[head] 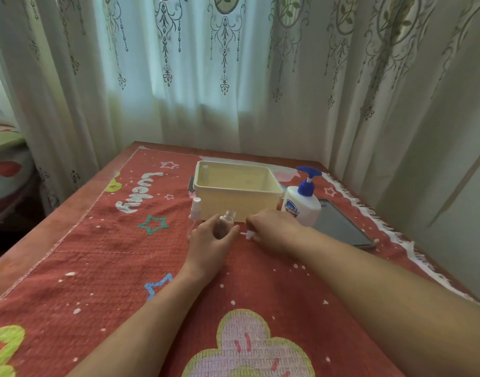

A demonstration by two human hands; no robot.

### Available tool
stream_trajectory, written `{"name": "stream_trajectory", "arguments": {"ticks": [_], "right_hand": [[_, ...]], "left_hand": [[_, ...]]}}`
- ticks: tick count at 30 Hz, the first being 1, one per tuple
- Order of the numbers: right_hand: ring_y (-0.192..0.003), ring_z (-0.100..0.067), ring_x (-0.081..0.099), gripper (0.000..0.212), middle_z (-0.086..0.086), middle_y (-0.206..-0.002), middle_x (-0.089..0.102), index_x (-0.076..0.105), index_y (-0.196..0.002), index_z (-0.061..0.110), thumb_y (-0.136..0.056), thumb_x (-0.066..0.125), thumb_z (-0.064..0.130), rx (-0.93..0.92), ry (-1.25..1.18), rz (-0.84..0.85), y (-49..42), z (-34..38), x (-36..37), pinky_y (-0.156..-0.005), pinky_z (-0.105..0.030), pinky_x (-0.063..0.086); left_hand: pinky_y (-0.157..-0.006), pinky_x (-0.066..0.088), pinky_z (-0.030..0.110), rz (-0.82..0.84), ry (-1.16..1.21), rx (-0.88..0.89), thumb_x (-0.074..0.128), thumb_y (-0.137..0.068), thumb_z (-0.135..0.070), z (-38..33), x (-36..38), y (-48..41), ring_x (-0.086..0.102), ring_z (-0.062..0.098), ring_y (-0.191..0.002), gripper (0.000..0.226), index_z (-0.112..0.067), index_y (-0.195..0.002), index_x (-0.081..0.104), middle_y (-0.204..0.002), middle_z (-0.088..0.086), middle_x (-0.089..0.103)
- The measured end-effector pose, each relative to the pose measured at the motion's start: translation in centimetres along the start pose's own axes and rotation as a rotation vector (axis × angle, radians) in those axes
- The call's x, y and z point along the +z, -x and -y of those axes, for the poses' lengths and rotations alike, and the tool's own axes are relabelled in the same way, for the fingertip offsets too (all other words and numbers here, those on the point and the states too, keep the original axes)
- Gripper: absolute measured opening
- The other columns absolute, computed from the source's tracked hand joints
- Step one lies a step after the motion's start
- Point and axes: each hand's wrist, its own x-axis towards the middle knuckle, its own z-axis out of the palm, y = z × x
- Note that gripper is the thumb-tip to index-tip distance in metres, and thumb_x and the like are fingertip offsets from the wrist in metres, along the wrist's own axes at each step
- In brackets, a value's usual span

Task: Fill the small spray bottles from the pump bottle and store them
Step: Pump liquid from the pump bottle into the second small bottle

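My left hand [206, 238] grips a small clear spray bottle [225, 223] upright on the red cloth, its neck uncapped. Just to its right, my right hand [271, 227] is down on the cloth, fingers curled around the white spray cap [249, 235] whose thin tube pokes out to the left. A second small clear spray bottle [195, 208] with its white cap on stands behind my left hand, beside the bin. The white pump bottle [302, 204] with a blue pump stands right of the cream plastic bin [237, 202], just beyond my right hand.
A dark tablet or phone [339, 224] lies flat to the right of the pump bottle. The red patterned cloth [111, 254] covers the table, with a white fringe along its right edge. Curtains hang close behind the table.
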Motion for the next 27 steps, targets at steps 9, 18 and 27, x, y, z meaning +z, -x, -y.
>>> {"name": "stream_trajectory", "arguments": {"ticks": [9,18,27], "right_hand": [[-0.11,-0.03,0.062,0.031,-0.008,-0.121,0.064,0.06,-0.123,0.019,-0.095,0.059,0.033,0.032,-0.151,0.01,-0.4,0.5,0.3,-0.09,-0.045,0.053],[-0.083,-0.012,0.064,0.017,0.003,-0.093,0.07,0.071,-0.106,0.018,-0.097,0.058,0.025,-0.065,-0.389,-0.432,2.2,-1.3,-9.8,-0.074,-0.025,0.05],[-0.091,-0.022,0.066,0.019,0.0,-0.094,0.07,0.063,-0.095,0.025,-0.096,0.049,0.039,0.325,-1.011,-0.712,2.7,-7.8,-7.3,-0.09,-0.046,0.054]], "left_hand": [[-0.069,0.047,0.034,0.048,0.088,-0.011,0.06,-0.087,-0.04,-0.1,-0.2,0.1,0.058,0.001,-0.063,0.015,-0.026,-0.09,0.053,-0.067,-0.017,0.064],[-0.066,0.044,0.019,0.093,0.061,0.026,0.059,-0.098,-0.03,-2.7,0.6,0.4,0.057,-0.001,-0.065,0.011,-0.02,-0.095,0.055,-0.075,-0.001,0.064],[-0.071,0.051,0.025,0.217,-0.015,0.098,0.06,-0.096,-0.037,-6.2,4.7,-4.2,0.059,0.01,-0.079,0.019,-0.021,-0.107,0.064,-0.088,-0.005,0.064]]}}
